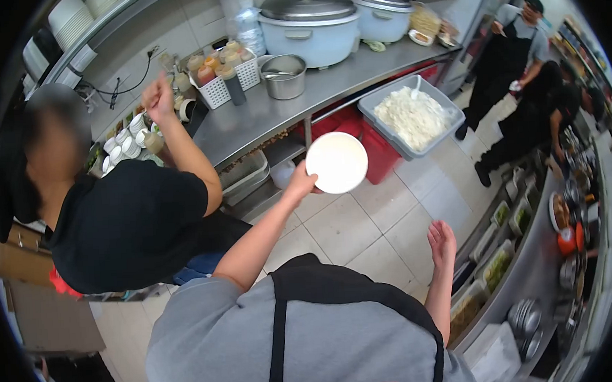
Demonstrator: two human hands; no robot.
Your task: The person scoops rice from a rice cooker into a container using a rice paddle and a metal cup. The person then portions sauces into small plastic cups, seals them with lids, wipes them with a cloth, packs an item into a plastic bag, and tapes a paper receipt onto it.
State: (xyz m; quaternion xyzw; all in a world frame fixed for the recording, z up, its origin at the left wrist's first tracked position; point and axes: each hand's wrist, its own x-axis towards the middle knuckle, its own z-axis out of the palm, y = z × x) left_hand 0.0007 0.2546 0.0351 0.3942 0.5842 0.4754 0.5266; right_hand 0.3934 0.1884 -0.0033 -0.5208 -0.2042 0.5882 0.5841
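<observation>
1. Left hand (300, 182) pinches the rim of the round white bowl (337, 162), over the floor (332, 228).
2. Right hand (443, 240) is empty, fingers extended.
3. Bowl faces the camera; no long axis shows.

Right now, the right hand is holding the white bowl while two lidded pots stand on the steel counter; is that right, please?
Not the right hand: the head view shows the left hand holding the white bowl, while two lidded pots stand on the steel counter.

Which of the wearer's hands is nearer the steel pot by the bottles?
Left. The left hand, holding a white bowl, is in front of the pot; the right hand is farther back, off to the right.
</observation>
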